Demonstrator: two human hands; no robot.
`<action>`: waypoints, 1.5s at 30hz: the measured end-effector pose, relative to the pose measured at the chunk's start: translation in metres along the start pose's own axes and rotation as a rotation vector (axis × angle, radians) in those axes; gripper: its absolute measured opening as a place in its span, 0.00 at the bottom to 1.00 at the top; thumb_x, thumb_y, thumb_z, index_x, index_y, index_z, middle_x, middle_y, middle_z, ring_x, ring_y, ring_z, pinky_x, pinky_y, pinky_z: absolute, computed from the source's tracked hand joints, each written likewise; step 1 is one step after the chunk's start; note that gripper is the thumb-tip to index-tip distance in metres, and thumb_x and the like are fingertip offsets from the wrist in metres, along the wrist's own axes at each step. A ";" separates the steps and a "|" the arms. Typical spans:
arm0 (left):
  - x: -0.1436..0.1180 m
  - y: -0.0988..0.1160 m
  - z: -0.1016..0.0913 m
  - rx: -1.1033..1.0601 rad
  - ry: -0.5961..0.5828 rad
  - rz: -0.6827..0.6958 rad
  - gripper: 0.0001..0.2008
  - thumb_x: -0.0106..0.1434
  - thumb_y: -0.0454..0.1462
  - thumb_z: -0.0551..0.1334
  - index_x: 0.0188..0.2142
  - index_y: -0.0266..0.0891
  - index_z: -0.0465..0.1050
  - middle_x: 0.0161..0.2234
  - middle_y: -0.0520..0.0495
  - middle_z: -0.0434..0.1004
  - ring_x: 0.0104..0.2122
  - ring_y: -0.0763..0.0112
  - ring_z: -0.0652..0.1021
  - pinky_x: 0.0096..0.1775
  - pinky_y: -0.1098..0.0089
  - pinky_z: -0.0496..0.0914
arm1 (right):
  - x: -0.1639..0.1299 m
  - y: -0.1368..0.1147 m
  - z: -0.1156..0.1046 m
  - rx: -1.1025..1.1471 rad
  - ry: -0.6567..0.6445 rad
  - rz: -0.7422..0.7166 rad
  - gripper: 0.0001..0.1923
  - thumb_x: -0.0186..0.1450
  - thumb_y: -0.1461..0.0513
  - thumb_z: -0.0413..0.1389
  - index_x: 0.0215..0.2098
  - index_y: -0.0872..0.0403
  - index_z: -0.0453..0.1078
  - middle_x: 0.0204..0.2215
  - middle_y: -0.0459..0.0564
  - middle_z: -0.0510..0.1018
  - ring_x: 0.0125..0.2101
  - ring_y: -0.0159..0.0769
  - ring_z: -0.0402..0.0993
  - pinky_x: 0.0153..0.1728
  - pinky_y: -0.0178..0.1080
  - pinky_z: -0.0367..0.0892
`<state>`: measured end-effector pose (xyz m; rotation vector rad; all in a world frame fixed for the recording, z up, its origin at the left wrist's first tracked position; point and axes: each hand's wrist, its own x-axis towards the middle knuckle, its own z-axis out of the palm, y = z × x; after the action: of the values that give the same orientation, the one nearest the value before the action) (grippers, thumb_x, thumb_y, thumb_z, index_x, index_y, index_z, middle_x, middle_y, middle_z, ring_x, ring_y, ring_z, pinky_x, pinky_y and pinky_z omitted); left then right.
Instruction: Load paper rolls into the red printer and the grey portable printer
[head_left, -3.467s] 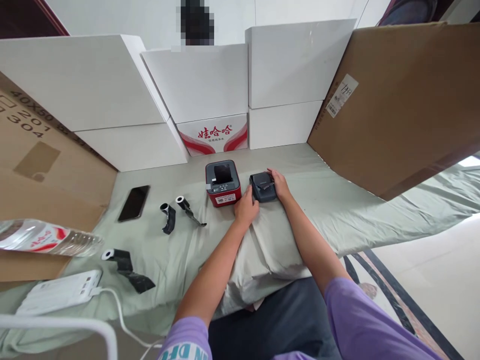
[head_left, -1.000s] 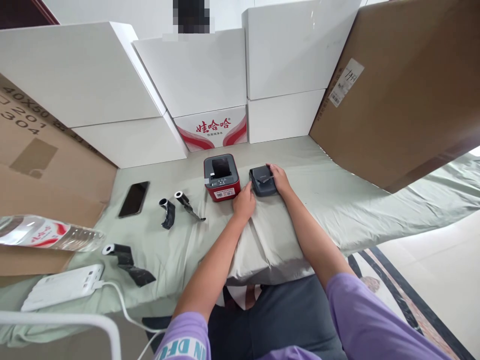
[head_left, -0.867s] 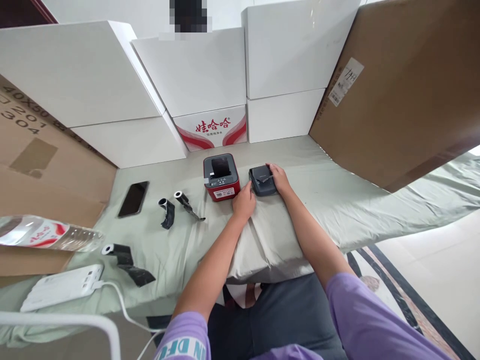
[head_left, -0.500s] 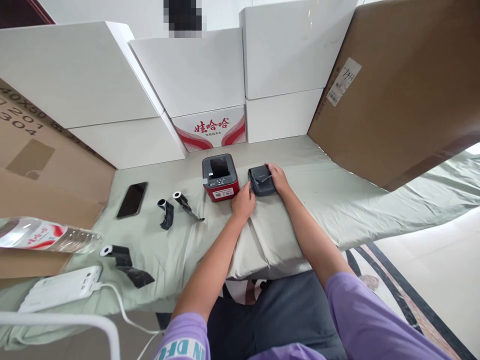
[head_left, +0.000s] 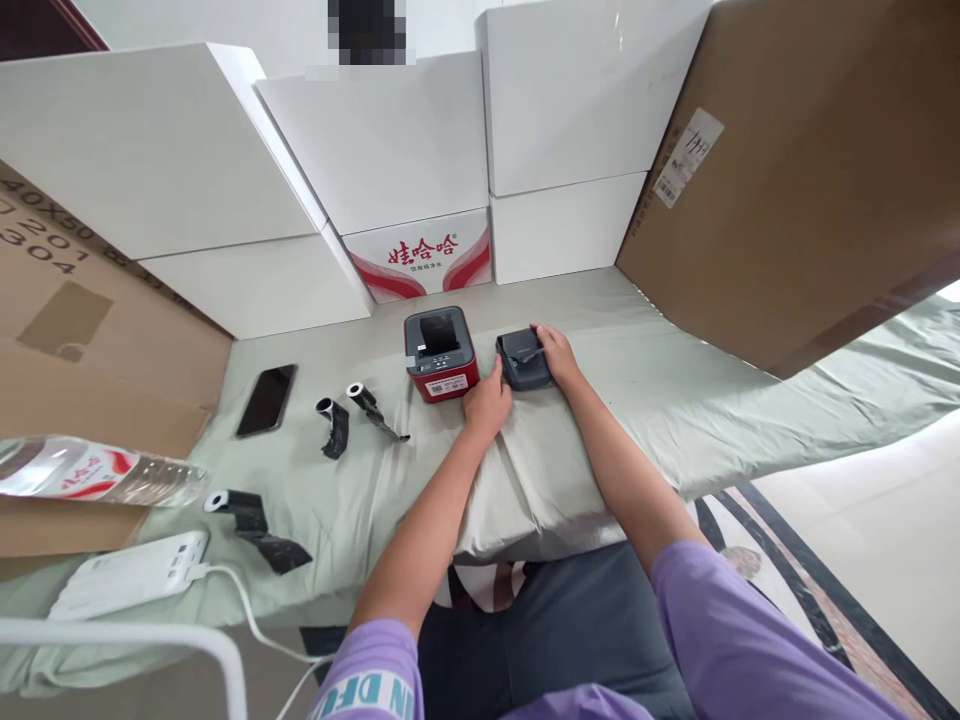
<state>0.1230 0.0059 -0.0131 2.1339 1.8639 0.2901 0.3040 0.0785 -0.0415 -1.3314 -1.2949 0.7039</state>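
A small dark grey portable printer (head_left: 527, 371) lies on the pale green cloth, with a thin dark strip across its top. My left hand (head_left: 487, 403) grips its left side, fingers together, close to the red printer. My right hand (head_left: 559, 354) curls round the right edge, its fingertips at the far corner. Just left of my left hand stands a red and black printer (head_left: 441, 386), with black material in its top slot and a white label on its front. Several rolls of black film lie further left; the nearest to the printers is one film roll (head_left: 360, 395).
White cartons (head_left: 375, 150) line the back. Large brown boxes stand at the right (head_left: 795, 200) and left. On the left lie a phone (head_left: 267, 400), a water bottle (head_left: 97, 470) and a white power bank (head_left: 135, 575) with a cable. The green cloth (head_left: 787, 420) hangs over the front edge.
Both hands keep their hold on the dark grey printer with almost no movement. The view has shifted very slightly.
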 end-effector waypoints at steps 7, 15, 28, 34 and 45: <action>0.004 0.008 -0.003 0.029 0.007 -0.066 0.32 0.71 0.39 0.51 0.73 0.52 0.54 0.45 0.41 0.85 0.45 0.56 0.84 0.43 0.62 0.73 | -0.003 -0.010 -0.003 -0.104 -0.004 0.091 0.45 0.65 0.37 0.47 0.67 0.60 0.66 0.66 0.61 0.71 0.67 0.49 0.64 0.69 0.48 0.55; 0.015 0.004 -0.017 -0.093 -0.060 -0.102 0.29 0.69 0.36 0.52 0.68 0.55 0.66 0.53 0.43 0.83 0.54 0.55 0.81 0.49 0.63 0.73 | -0.004 -0.014 -0.004 -0.122 -0.018 0.138 0.55 0.61 0.30 0.45 0.72 0.58 0.59 0.69 0.59 0.66 0.72 0.52 0.56 0.72 0.50 0.49; 0.006 0.008 0.001 -0.015 0.051 -0.073 0.32 0.71 0.35 0.52 0.73 0.50 0.55 0.49 0.41 0.84 0.47 0.56 0.83 0.45 0.64 0.72 | -0.009 -0.013 -0.003 -0.138 0.170 0.037 0.35 0.71 0.41 0.41 0.52 0.56 0.76 0.47 0.61 0.84 0.50 0.48 0.80 0.57 0.47 0.69; 0.006 0.005 -0.001 -0.068 0.043 -0.074 0.32 0.71 0.36 0.51 0.74 0.50 0.53 0.49 0.42 0.84 0.47 0.58 0.83 0.45 0.64 0.72 | -0.026 -0.039 -0.003 -0.143 0.237 -0.003 0.33 0.72 0.43 0.42 0.46 0.57 0.79 0.42 0.61 0.86 0.50 0.48 0.81 0.59 0.48 0.67; 0.007 0.002 -0.001 -0.109 0.057 -0.078 0.32 0.72 0.38 0.52 0.74 0.52 0.53 0.44 0.43 0.85 0.44 0.59 0.83 0.44 0.65 0.72 | 0.025 -0.049 -0.012 -0.488 -0.178 -0.125 0.13 0.64 0.60 0.56 0.36 0.54 0.83 0.38 0.54 0.84 0.45 0.48 0.77 0.55 0.50 0.68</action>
<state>0.1259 0.0126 -0.0117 1.9965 1.9106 0.4286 0.3069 0.0884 0.0142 -1.5806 -1.7539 0.4387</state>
